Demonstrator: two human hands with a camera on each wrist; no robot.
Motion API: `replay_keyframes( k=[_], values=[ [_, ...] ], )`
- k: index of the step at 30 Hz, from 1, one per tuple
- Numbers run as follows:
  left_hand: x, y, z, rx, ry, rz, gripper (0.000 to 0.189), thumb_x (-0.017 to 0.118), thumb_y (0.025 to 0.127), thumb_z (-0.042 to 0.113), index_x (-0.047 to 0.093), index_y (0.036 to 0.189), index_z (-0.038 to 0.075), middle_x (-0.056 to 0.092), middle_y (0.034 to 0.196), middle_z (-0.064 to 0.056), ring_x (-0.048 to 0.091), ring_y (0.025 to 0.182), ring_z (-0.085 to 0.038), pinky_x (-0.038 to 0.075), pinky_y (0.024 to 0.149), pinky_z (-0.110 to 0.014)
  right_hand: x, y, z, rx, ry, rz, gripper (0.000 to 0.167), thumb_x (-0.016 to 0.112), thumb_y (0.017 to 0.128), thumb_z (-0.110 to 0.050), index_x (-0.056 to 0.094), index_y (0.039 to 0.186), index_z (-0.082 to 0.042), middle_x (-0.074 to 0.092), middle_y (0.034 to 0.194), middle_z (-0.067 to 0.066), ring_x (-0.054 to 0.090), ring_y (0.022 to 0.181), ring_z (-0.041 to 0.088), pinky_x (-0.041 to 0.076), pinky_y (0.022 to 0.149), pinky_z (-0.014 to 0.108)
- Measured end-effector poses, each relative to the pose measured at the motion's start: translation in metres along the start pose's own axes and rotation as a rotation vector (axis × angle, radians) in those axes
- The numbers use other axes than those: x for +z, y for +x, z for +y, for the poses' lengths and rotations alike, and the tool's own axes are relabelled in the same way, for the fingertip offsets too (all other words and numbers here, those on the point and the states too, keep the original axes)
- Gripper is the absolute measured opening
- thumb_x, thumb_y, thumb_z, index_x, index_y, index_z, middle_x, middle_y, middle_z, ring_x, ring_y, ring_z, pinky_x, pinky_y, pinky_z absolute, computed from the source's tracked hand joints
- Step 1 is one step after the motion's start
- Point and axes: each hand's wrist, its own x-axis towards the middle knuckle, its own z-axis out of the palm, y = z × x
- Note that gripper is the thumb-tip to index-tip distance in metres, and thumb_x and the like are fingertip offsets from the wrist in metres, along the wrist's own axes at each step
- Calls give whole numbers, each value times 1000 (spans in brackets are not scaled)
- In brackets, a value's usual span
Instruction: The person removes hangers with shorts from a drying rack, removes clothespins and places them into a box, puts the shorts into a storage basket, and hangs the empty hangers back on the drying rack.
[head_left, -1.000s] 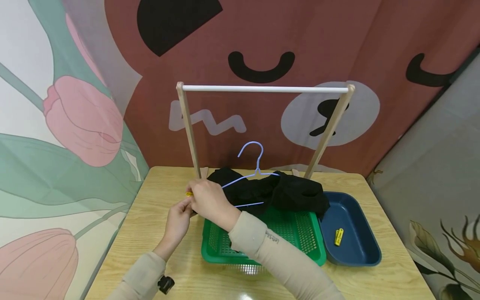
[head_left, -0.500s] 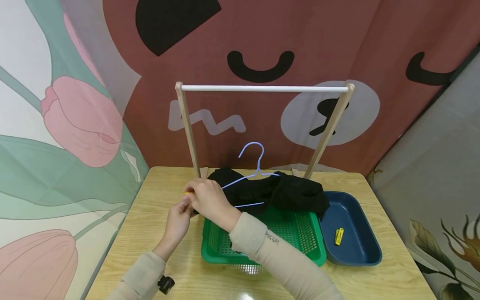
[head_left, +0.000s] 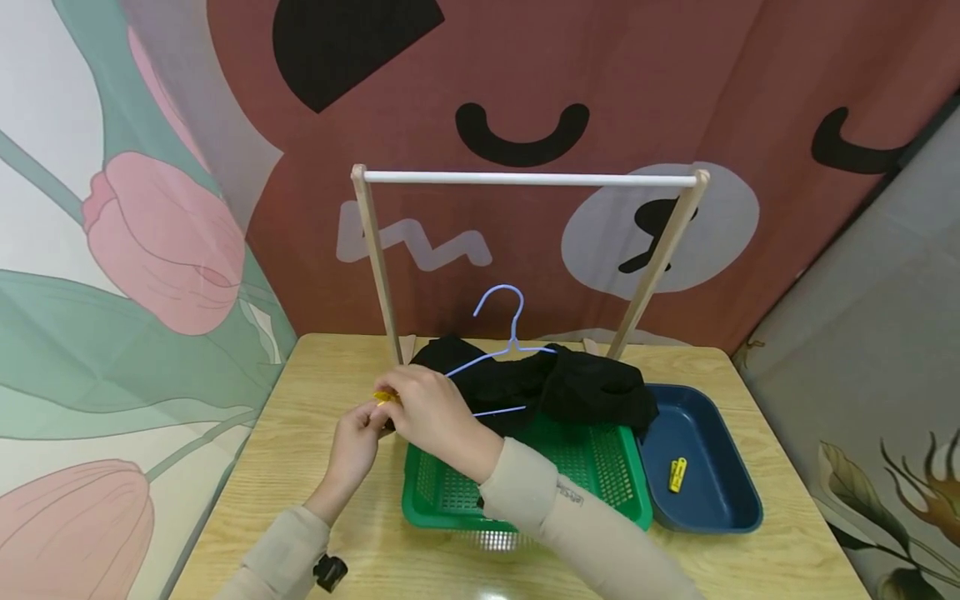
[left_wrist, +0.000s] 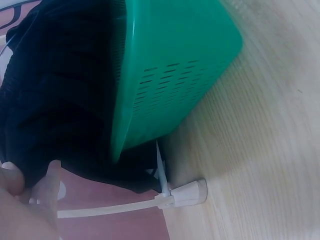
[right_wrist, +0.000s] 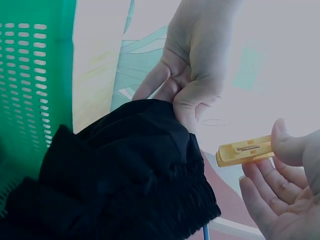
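Note:
In my right hand [head_left: 442, 412] I pinch a yellow clothespin [right_wrist: 245, 151] between thumb and fingers. The right wrist view shows it apart from the cloth, its tip pointing at the garment. My left hand [head_left: 355, 450] pinches the edge of a black garment [right_wrist: 135, 165] with a gathered elastic waistband. That garment [head_left: 592, 387] lies bunched across the back of a green basket [head_left: 637, 508]. A light-blue hanger [head_left: 521, 304] rests with it, its hook standing up; part of its frame is hidden by cloth and my right hand.
A rack with a white bar [head_left: 525, 178] on wooden posts stands behind the basket. To the right, a blue tray [head_left: 720, 492] holds more yellow clothespins [head_left: 678, 475]. Bare wooden table [head_left: 315, 375] shows at the left.
My right hand has drawn slightly toward me and to the right, and more of the clothespin shows. The hanger has shifted a little left. My left hand keeps its place at the garment's edge.

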Motion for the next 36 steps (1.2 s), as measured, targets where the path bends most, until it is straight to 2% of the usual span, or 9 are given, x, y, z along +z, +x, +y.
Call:
replay_keyframes(
  k=[3,6,11,20,31,36],
  values=[
    [1,0,0,-15,-2,-1,22,50,103,0,67,106,-13,68,105,-22,67,91,-11,57,82,-29,-5,-10,2,-8,-20,-3,18,78,88,-19,73,104,-10,70,99,1,63,85,11,53,72,18],
    [2,0,1,-21,2,3,22,49,102,-1,65,107,-15,67,108,-26,68,93,-17,57,81,-26,-11,-21,4,-12,-7,0,28,78,86,-27,71,107,-10,69,102,0,62,87,11,53,74,20],
    [3,-1,3,-23,18,17,21,51,102,-1,65,106,-17,67,106,-29,68,97,-31,57,79,-26,-19,-40,6,-22,42,29,33,80,84,-28,68,110,-12,67,105,-4,59,90,9,52,77,20],
    [1,0,5,-65,13,20,21,53,102,1,66,107,-14,69,103,-21,68,91,-16,57,80,-26,-28,-69,13,-63,35,70,38,83,81,-29,67,111,-11,66,102,-4,60,86,8,53,75,20],
    [0,1,3,-59,17,20,20,54,101,0,67,106,-14,69,101,-20,67,87,-11,57,80,-27,-29,-112,29,40,48,64,37,82,84,-25,65,114,-12,66,109,-3,63,94,10,56,78,28],
    [-1,1,2,-58,20,17,20,53,101,-1,67,106,-14,69,100,-20,66,85,-8,57,78,-24,-30,-131,45,38,35,78,41,81,85,-24,64,120,-9,65,112,-1,64,96,10,57,77,28]
  ],
)
